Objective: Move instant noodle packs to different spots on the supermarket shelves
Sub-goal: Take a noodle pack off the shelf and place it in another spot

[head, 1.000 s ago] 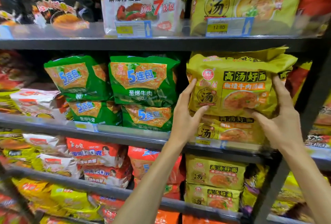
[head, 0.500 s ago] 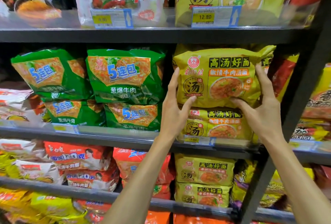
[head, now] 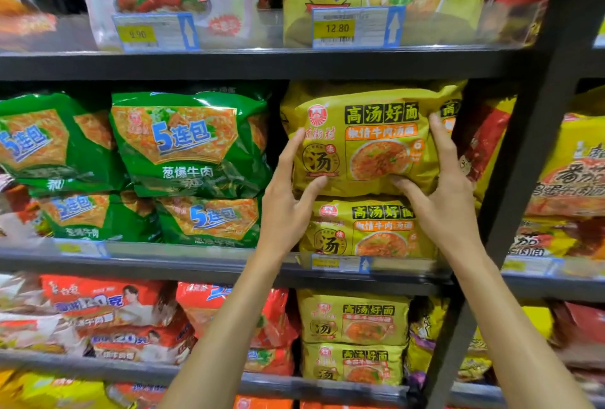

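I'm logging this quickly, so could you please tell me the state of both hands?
Left hand: grips the top yellow noodle pack at its left edge.
Right hand: grips its right edge.

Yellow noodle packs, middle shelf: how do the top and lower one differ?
The left hand and right hand grip the top pack; nothing grips the lower pack. The top pack lies on the lower pack, which sits on the shelf. Both share one yellow design.

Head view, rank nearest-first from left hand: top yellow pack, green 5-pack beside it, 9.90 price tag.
1. top yellow pack: left hand holds it.
2. green 5-pack: just left, same shelf.
3. 9.90 price tag: shelf above, up-left.
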Motion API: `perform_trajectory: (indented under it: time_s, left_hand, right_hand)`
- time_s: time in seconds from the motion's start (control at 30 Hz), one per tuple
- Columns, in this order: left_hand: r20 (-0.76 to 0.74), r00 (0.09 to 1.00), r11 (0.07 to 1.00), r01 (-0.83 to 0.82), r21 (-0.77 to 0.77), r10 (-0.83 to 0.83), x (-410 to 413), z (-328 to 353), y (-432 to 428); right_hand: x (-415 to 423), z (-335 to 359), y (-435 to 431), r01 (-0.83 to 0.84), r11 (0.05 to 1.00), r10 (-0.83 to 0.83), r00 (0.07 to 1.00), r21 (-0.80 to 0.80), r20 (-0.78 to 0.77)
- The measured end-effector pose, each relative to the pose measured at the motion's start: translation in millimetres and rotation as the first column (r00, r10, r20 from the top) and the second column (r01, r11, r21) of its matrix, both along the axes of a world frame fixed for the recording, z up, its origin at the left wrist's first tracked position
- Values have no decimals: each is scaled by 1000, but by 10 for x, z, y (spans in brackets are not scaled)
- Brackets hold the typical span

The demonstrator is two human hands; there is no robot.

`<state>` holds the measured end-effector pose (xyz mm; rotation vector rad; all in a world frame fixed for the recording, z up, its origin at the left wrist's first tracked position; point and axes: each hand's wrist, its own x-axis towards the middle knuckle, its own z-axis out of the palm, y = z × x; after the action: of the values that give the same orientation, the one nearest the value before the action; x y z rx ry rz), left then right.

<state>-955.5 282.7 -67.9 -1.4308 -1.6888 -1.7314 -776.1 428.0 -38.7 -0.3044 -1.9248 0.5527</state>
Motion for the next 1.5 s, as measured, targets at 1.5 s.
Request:
perform_trajectory:
  time_s: [1.5]
  left_hand:
    - [-251,959,935,-207,-289,135,222,298,-483]
  right_hand:
    - [508,267,-577,326,936,-349,815,132,462]
